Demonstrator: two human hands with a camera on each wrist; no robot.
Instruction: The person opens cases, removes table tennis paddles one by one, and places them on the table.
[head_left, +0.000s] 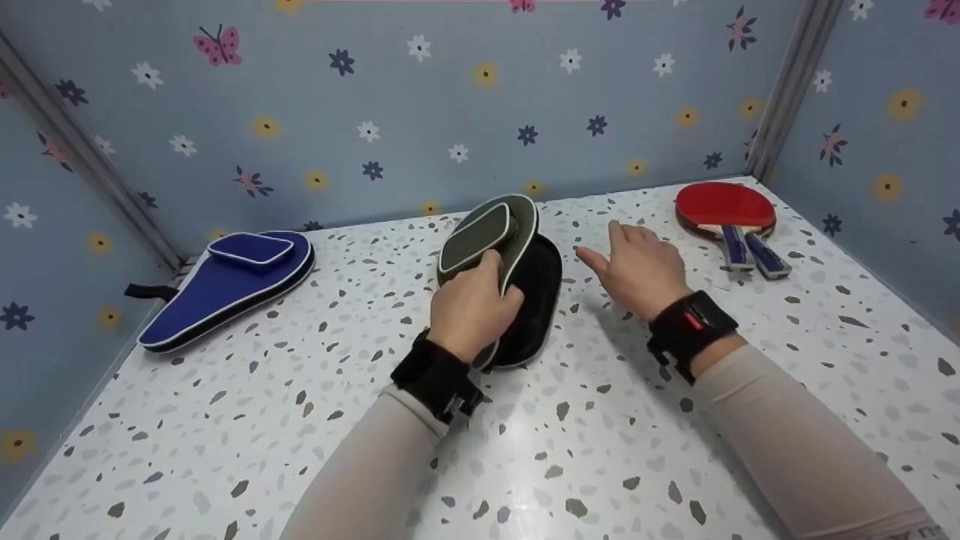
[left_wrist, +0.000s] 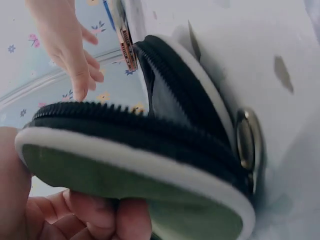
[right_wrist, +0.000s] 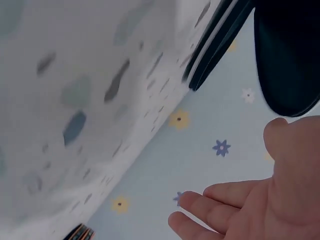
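An olive-green table tennis paddle case [head_left: 476, 240] with white piping lies unzipped in the middle of the table. My left hand [head_left: 472, 311] grips its lid and holds it raised, thumb on one side and fingers on the other. Below the lid shows the black inside [head_left: 536, 300] of the case's lower half. In the left wrist view the zipper teeth run along the edge of the lid [left_wrist: 135, 170]. My right hand [head_left: 641, 270] hovers to the right of the case with fingers extended and nothing in it; the right wrist view shows its loose fingers [right_wrist: 215, 212].
Two table tennis paddles [head_left: 724, 210], the upper one red-faced with blue handles showing, lie stacked at the back right. A closed blue paddle case [head_left: 232, 285] with a black strap lies at the left. Flower-patterned walls [head_left: 450, 97] enclose the speckled table [head_left: 300, 450].
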